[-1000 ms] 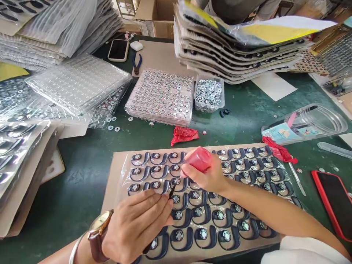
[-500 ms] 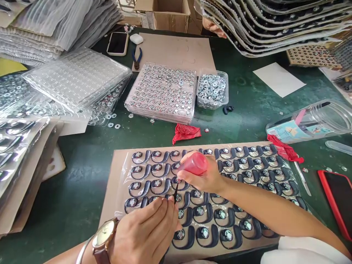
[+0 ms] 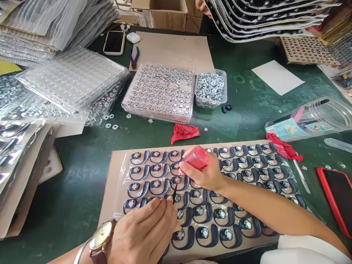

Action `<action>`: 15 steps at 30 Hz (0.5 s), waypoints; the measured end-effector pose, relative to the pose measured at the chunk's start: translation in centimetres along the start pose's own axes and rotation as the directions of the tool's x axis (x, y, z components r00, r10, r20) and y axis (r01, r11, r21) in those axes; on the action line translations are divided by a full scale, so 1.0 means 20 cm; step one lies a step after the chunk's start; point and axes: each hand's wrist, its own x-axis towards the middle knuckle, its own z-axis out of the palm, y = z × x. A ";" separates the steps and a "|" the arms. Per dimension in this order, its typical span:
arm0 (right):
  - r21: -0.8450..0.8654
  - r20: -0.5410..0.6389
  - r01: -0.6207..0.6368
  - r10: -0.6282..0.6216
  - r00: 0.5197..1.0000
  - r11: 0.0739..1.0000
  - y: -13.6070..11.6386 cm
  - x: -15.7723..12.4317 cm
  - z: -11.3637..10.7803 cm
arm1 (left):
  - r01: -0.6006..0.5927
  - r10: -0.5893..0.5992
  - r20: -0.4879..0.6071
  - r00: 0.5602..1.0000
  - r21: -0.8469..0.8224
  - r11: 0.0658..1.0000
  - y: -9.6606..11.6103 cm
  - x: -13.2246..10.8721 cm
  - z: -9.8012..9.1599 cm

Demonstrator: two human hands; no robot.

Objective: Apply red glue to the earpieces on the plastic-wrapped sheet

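Observation:
My left hand, with a watch on its wrist, is closed around dark, fine-tipped tweezers. Their point touches an ear-hook earphone shell with a round silver part in it. Just above, my right hand grips a small red squeeze bottle, tilted with its base up; its tip is hidden by my fingers. Under both hands lies a clear plastic tray on a brown card sheet. Rows of black ear-hook shells fill it, each visible one carrying a silver disc.
Behind stand stacked trays of silver discs and a tub of washers. Red cloth, a clear jar and a red-cased phone lie around. Tray stacks rise left. Another person's hand is by sheets at the top.
My right hand and the red bottle have lifted slightly from the shell at the tweezers' tip. My left hand stays nearly still. The sheets at the top and the other person's hand have shifted up.

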 end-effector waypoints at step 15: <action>-0.089 0.022 -0.006 0.008 1.000 0.996 -0.03 0.01 -0.03 | 0.108 -0.110 -0.010 0.994 -0.143 0.984 -0.04 0.00 -0.01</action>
